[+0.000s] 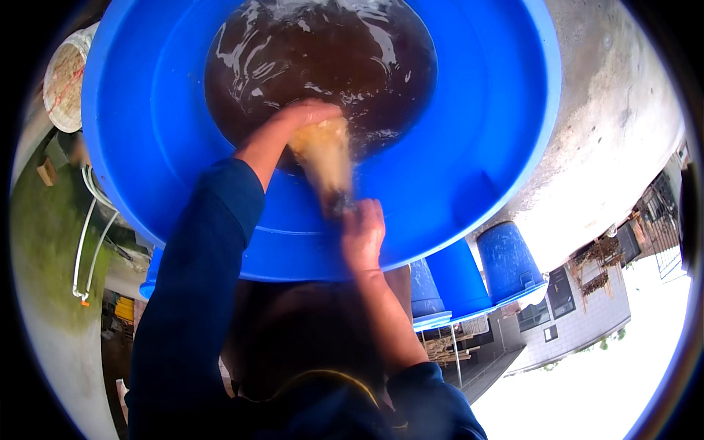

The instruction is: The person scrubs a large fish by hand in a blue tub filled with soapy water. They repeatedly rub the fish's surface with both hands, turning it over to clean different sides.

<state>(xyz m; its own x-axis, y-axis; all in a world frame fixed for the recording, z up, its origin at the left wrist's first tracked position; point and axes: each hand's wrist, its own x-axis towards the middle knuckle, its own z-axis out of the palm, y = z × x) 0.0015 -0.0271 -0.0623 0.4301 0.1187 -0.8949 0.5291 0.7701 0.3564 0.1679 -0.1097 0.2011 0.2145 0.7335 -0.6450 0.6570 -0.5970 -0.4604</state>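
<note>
My left hand (309, 113) grips the broad upper end of a pale yellow-brown tapered object (325, 151), blurred by motion; its exact kind cannot be made out. The object slants down towards me, its narrow end dark. At that end my right hand (364, 234) is curled, its fingers against a small dark grey thing (342, 202), too blurred to name. Both hands are over a large round blue plastic tub (473, 110). Brownish, rippled water (335, 55) covers the tub's bottom, just beyond the object.
A white bucket (65, 88) with brownish contents stands at the upper left. White pipes (82, 242) run along the mossy ground on the left. Several blue barrels (509, 264) stand beyond the tub's lower right rim, by a concrete floor (610, 110).
</note>
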